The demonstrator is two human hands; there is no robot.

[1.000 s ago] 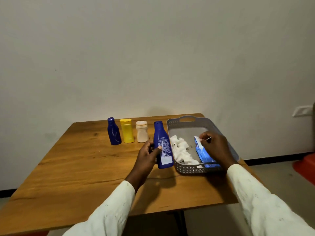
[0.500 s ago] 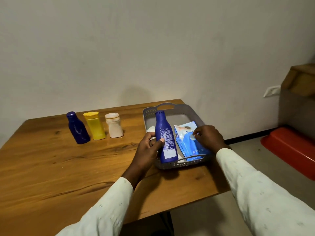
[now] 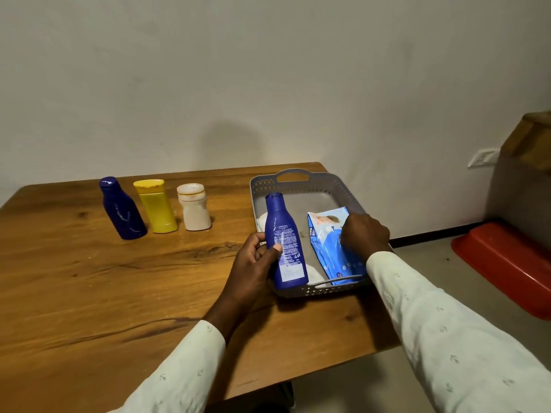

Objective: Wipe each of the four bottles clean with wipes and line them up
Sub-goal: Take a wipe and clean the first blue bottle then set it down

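Note:
My left hand (image 3: 253,265) grips a tall blue bottle (image 3: 284,242) upright, held over the near left corner of the grey basket (image 3: 298,181). Inside the basket lies a blue wipes pack (image 3: 331,248), and my right hand (image 3: 365,234) rests on its right side with fingers curled at the pack. White used wipes (image 3: 262,219) show behind the held bottle. Three bottles stand in a row at the back left of the wooden table (image 3: 89,293): a dark blue one (image 3: 120,210), a yellow one (image 3: 156,207) and a white one (image 3: 193,208).
A red plastic tub (image 3: 507,263) lies on the floor to the right. A brown box (image 3: 530,138) and a wall socket (image 3: 483,158) are at the far right. The table's right edge runs just past the basket.
The camera view has swung to the right and closer. My right hand has shifted on the wipes pack, which now lies flatter in the basket. The held bottle stays in my left hand.

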